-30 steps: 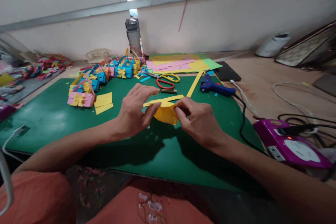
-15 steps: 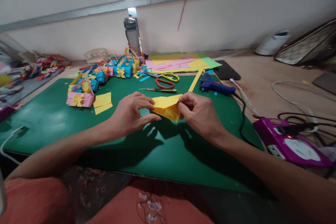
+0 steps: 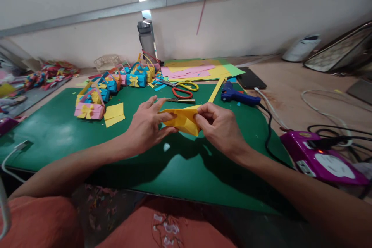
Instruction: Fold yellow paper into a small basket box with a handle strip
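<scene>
Between my two hands, above the green mat [image 3: 186,178], is a folded yellow paper box [image 3: 187,121] with its opening toward me. My left hand [image 3: 148,124] grips its left end, one finger at the inside and the thumb beneath. My right hand [image 3: 219,124] pinches the right end between thumb and fingers. Just behind the box lie a slim pointed metal tool [image 3: 183,100], a pair of scissors [image 3: 181,88] with red and yellow handles, and a yellow paper strip [image 3: 216,91].
Small paper baskets with bows [image 3: 89,111] stand at the left beside yellow paper pieces [image 3: 114,114]. Coloured sheets [image 3: 197,69] and a phone [image 3: 251,78] lie at the back. On the right are a blue glue gun [image 3: 238,95] and a purple power strip [image 3: 322,159] with cables.
My left hand has shifted its grip, with a finger now inside the box and others raised. The paper box has tipped so its inside shows more. My right hand stays on its end.
</scene>
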### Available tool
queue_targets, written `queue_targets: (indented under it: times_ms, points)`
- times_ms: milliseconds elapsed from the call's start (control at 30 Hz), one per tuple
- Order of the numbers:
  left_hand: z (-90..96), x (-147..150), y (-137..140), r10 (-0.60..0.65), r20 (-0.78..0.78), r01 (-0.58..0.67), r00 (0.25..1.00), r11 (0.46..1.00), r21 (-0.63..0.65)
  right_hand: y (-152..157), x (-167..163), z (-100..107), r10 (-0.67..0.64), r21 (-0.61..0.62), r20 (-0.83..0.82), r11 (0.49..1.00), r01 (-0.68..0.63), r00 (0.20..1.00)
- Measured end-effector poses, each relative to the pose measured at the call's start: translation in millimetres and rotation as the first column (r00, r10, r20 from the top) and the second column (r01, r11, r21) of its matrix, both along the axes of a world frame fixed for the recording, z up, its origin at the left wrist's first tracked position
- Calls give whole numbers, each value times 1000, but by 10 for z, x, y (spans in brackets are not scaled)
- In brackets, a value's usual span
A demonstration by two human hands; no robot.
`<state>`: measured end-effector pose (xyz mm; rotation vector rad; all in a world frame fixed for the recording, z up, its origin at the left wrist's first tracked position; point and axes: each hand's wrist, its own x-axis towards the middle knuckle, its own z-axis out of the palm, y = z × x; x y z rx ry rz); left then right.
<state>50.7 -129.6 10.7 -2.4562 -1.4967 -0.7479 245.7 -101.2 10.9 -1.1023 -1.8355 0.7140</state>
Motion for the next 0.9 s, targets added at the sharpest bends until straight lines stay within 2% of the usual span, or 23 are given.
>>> queue_targets:
  times_ms: [100,167,267,433,567,700,900]
  points:
    - [-25,21,25,-116,102,121,988,992,-43,-67,-7,3,46,48,24,998,-47,999]
    - [-38,32,44,-157,156,163,975,986,-25,-104,-1,10,56,97,67,993,-62,996]
    - [-52,30,66,-189,192,189,963,982,16,-134,15,18,75,114,86,990,-85,993]
    - [-52,0,93,-224,199,219,954,975,48,-163,29,34,121,68,78,990,-126,990]
    - [-32,-26,124,-246,220,230,944,968,95,-172,20,45,177,105,97,977,-187,979]
    - [-28,-38,141,-275,253,246,928,959,142,-170,0,14,128,167,177,973,-158,976]
    - [-23,-25,132,-291,306,260,906,956,138,-196,-7,-30,69,262,264,955,-140,962]
